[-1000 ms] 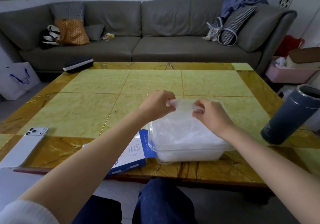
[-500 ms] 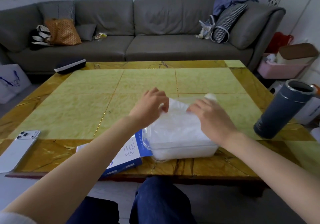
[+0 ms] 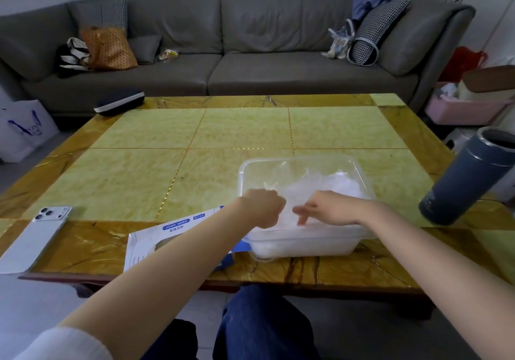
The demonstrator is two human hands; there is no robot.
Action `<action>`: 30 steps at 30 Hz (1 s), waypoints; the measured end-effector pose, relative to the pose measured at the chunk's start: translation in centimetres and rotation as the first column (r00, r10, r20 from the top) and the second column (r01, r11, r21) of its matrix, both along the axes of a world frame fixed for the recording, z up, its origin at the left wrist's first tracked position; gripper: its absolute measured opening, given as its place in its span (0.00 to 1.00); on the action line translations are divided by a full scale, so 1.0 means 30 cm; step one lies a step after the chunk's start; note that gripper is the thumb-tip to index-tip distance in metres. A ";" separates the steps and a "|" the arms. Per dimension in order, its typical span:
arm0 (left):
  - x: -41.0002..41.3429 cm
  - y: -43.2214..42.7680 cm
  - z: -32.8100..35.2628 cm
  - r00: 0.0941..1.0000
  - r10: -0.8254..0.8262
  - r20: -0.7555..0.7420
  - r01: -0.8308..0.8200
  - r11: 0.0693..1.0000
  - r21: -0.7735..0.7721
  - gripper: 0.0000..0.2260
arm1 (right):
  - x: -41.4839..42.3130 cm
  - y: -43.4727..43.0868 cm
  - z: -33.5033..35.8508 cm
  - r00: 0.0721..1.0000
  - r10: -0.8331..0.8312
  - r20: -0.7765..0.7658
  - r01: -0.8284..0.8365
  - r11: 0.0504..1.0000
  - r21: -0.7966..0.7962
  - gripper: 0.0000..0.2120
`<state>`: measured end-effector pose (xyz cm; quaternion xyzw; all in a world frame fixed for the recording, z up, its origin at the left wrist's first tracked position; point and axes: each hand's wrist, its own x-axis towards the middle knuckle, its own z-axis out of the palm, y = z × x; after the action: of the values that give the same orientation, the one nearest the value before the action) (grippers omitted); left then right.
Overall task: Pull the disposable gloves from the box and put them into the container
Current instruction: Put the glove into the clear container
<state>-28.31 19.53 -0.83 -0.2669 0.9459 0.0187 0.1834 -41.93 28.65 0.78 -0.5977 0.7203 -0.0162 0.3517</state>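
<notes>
A clear plastic container (image 3: pixel 301 162) stands on the near part of the table, with a pile of translucent white disposable gloves (image 3: pixel 340 184) heaped in it. My left hand (image 3: pixel 262 206) is curled into a fist at the container's near left corner, fingers tucked down into the glove pile. My right hand (image 3: pixel 331 209) lies over the near side of the pile, its fingers loosely spread and touching the gloves. The white and blue glove box (image 3: pixel 156 242) lies flat to the left of the container, partly hidden under my left forearm.
A white phone (image 3: pixel 41 234) lies at the near left table edge. A dark blue tumbler (image 3: pixel 468 175) stands to the right of the container, and a dark case (image 3: pixel 119 103) sits at the far left corner. A grey sofa (image 3: pixel 250 53) runs behind the table.
Both hands have come down from holding a glove stretched above the container to its near side, on the pile. The camera view has tilted, so the container's far half now shows.
</notes>
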 end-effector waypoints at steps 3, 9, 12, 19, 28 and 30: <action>-0.018 -0.017 -0.045 0.974 -0.015 0.226 -0.004 0.996 0.085 0.14 | -0.011 -0.025 -0.064 0.995 0.036 -0.089 -0.032 0.999 0.043 0.13; -0.035 -0.006 -0.044 0.955 -0.012 0.297 -0.033 0.988 0.148 0.17 | -0.032 -0.046 -0.098 0.986 0.049 -0.158 -0.039 0.997 0.067 0.14; -0.036 -0.007 -0.034 0.949 -0.008 0.314 -0.039 0.989 0.140 0.17 | -0.027 -0.048 -0.083 0.972 0.117 -0.206 -0.093 0.989 0.119 0.15; 0.078 0.009 0.085 0.966 -0.044 -0.253 0.018 0.995 -0.101 0.17 | 0.038 -0.021 0.021 0.973 -0.030 -0.230 -0.022 0.975 -0.221 0.12; 0.506 -0.070 0.005 0.808 0.393 -0.439 -0.440 0.898 -0.006 0.19 | 0.440 -0.060 0.014 0.965 0.185 -0.184 -0.259 0.598 -0.759 0.12; 0.589 -0.073 -0.041 0.820 0.492 -0.293 -0.498 0.865 0.060 0.23 | 0.523 -0.088 -0.027 0.950 0.255 -0.183 -0.308 0.650 -0.695 0.14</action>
<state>-10.65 17.34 -2.05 -0.4990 0.8608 0.0967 0.0247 -26.25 26.02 -0.04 -0.7913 0.5670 -0.2194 0.0647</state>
